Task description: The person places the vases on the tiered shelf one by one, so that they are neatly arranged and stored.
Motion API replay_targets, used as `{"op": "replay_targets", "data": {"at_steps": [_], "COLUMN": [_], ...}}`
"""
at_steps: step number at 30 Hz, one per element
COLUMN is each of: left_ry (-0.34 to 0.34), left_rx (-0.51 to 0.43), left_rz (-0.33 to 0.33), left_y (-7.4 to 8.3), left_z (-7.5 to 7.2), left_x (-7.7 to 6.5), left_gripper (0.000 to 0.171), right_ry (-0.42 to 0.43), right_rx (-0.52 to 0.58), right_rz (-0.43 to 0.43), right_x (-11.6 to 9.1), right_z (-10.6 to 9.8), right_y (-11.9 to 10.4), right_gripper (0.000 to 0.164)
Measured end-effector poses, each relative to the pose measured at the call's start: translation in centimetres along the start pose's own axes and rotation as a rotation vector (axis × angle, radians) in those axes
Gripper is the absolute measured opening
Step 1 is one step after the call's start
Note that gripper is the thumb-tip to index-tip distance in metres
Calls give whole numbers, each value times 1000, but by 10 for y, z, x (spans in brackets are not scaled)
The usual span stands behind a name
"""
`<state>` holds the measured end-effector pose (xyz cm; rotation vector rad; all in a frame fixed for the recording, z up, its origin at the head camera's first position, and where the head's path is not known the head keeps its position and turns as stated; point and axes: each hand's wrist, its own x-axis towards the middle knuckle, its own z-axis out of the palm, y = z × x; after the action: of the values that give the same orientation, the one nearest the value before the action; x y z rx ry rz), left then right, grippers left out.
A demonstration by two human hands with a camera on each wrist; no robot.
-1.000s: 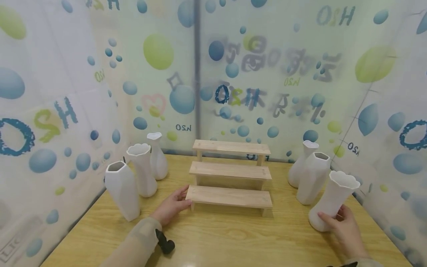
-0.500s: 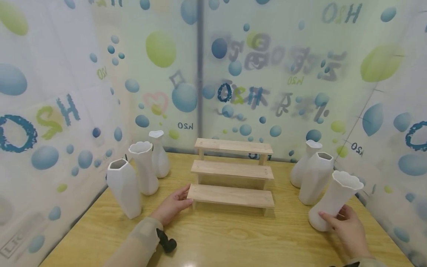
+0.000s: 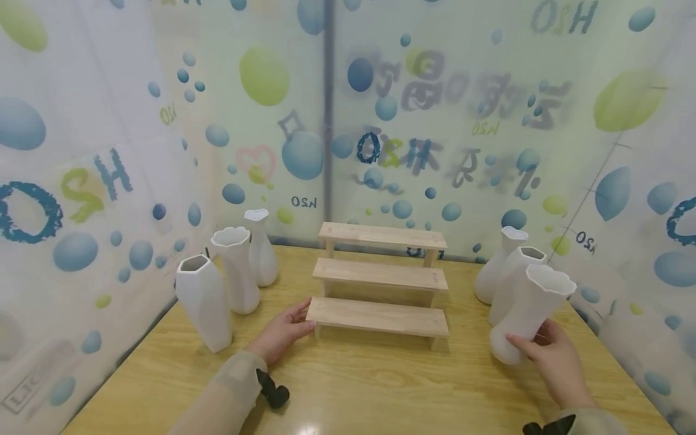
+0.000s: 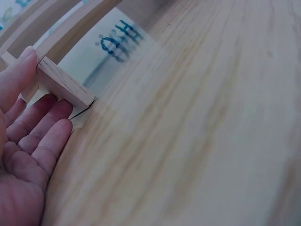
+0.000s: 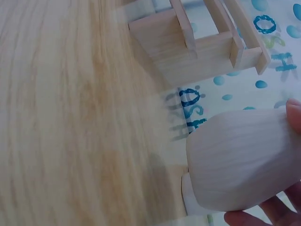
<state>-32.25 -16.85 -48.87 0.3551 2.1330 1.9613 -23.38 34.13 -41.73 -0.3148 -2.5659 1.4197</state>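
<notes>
My right hand [image 3: 554,359] grips a white vase with a scalloped rim [image 3: 524,317], thumb on the near side and fingers behind. In the right wrist view, the rounded base of this vase [image 5: 240,162] hangs above the tabletop. At the left end of a three-step wooden stand [image 3: 375,315] is my left hand [image 3: 280,332], holding its lowest step. The left wrist view has the thumb against the step's edge and the fingers beside the stand's leg [image 4: 66,82]. Behind the held vase stand a faceted white vase [image 3: 505,290] and a narrow-necked one [image 3: 492,272].
On the left side of the wooden table [image 3: 348,393] stand a faceted white vase [image 3: 206,308], a scalloped vase [image 3: 239,278] and a narrow-necked vase [image 3: 263,257]. Patterned curtains [image 3: 266,133] enclose the table at the back and both sides.
My right hand has moved the scalloped vase left and slightly up, so it now covers more of the faceted vase behind. The left hand keeps its place on the stand.
</notes>
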Motion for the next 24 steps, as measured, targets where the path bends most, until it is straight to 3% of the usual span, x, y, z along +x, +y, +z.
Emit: {"op": "replay_targets", "data": {"at_steps": [24], "left_ry": [-7], "left_rx": [0], "left_rz": [-5], "left_y": [2], "left_z": [1], "left_x": [-2], "left_gripper": [76], "right_ry": [-83], "right_rx": [91], "right_rz": [-170], "right_x": [16], "right_z": [33], "right_y": [-54], "right_gripper": [80]}}
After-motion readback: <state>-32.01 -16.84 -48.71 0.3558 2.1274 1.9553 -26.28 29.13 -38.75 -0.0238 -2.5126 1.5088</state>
